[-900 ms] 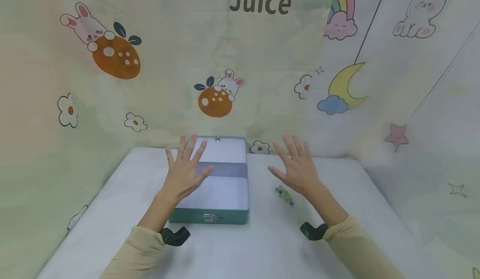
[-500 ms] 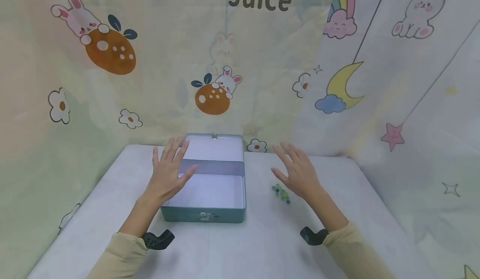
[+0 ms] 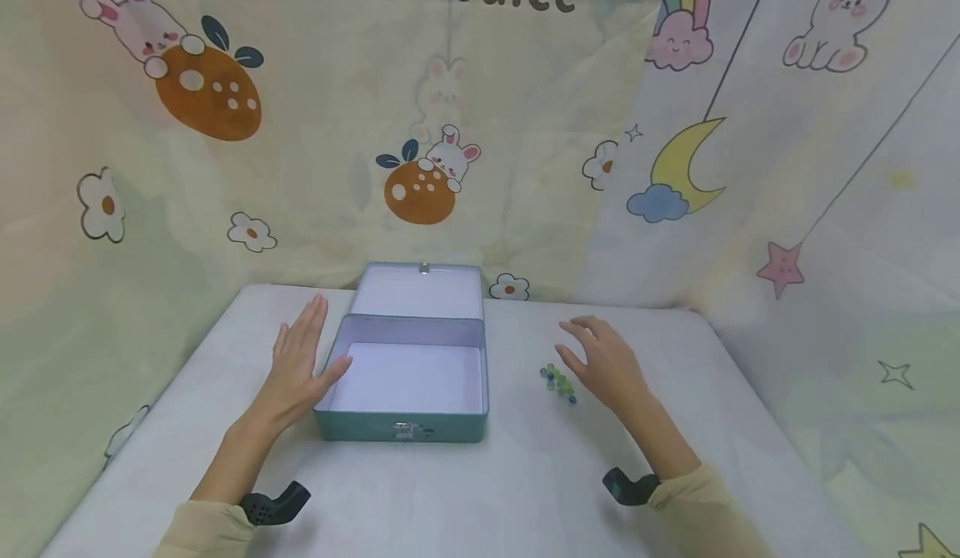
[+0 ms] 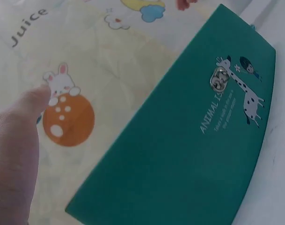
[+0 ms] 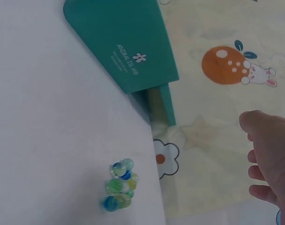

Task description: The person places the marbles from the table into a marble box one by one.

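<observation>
Although both hands hold nothing, the right hand is plainly the nearer one to the small cluster of marbles. Cluster is on the white table, right of the green box and well apart from it. As seen in the head view, marbles lie to the left of the right hand and on the wearer's side of its thumb tip, so the offset from the fingertips is leftward and back toward the body; judged the key relation for any contact with them. Long axis of cluster: oblique, from far left to near right, its near end pointing roughly toward the right wrist. Right hand: thumb and fingers apart, fingers slightly bent, raised above the table; right wrist view confirms a clear gap between hand and marbles. Left hand: fingers nearly straight, thumb spread away from them, at the left side of the box. Its thumb overlaps the left rim in the head view; left wrist view shows that thumb apart from the front wall, contact with the rim cannot be told. Box lid stands raised at the back, interior facing the wearer.
</observation>
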Tool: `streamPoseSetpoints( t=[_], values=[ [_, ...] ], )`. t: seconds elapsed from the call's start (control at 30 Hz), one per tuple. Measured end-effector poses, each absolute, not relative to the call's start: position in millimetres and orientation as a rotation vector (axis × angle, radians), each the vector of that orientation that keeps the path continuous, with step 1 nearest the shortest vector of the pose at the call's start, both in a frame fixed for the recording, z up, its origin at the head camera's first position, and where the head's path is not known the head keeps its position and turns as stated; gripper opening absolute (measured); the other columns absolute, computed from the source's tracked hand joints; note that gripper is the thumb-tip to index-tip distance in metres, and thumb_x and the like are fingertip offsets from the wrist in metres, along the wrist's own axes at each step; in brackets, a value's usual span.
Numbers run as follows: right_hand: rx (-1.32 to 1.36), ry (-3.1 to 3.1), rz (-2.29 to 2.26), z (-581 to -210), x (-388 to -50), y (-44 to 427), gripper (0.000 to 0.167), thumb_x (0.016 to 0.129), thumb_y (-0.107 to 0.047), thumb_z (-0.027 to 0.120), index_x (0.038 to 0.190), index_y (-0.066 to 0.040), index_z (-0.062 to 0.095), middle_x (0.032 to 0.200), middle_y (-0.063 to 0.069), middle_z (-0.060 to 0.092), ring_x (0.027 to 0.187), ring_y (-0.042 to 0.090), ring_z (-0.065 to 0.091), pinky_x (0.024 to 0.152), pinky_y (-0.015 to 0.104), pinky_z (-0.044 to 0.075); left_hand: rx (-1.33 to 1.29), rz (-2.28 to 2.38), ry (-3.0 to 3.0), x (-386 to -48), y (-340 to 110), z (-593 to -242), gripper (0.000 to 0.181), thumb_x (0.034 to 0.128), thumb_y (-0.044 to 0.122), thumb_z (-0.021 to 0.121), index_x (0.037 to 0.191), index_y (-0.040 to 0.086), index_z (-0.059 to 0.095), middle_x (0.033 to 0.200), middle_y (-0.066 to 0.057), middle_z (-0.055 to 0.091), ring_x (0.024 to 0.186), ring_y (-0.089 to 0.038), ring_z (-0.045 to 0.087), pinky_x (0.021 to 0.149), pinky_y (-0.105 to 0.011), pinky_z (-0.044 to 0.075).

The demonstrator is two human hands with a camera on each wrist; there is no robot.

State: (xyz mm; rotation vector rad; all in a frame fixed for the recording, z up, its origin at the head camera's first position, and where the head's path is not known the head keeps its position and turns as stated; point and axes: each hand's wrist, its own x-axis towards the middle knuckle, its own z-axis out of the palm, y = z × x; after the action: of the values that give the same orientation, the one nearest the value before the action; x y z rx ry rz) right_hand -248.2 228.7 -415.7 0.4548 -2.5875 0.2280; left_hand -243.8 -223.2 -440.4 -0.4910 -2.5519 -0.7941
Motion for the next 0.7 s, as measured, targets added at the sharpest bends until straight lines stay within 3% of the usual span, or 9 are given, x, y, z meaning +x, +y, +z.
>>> streamPoseSetpoints(
  t=[0.33,0.5,0.7],
  values=[
    [0.364,-2.666,0.381,-444.9,-238.6,237.0,0.029,0.085,-0.024,0.071,0.111,-0.01,0.069,0.107,0.009,0.064,0.103,0.026,0.062,0.089,0.042,0.053,-0.604,-0.991,-2.57,-247.7,-231.6,-462.4,0.096,0.0819,0.04,0.062,0.154,0.011,0.005,0.16,-0.016,0.005,0.147,-0.035,0.006,0.11,-0.068,0.002],
    [0.341,-2.699,0.43,-460.8,-233.6,242.2,0.023,0.084,-0.019,0.072,0.105,-0.01,0.071,0.099,0.006,0.066,0.093,0.023,0.064,0.081,0.039,0.055,-0.64,-1.065,-2.615,-249.1,-237.5,-471.2,0.1,0.0827,0.049,0.061,0.154,0.015,0.0,0.161,-0.015,0.001,0.147,-0.038,0.003,0.109,-0.069,0.004],
    [0.309,-2.745,0.474,-479.8,-230.2,240.9,0.016,0.083,-0.016,0.073,0.098,-0.012,0.072,0.091,-0.001,0.066,0.081,0.015,0.063,0.07,0.032,0.055,-0.685,-1.158,-2.673,-244.1,-249.8,-474.3,0.112,0.0768,0.056,0.067,0.154,0.015,-0.003,0.159,-0.021,0.0,0.144,-0.047,0.003,0.102,-0.076,0.012]
  ],
)
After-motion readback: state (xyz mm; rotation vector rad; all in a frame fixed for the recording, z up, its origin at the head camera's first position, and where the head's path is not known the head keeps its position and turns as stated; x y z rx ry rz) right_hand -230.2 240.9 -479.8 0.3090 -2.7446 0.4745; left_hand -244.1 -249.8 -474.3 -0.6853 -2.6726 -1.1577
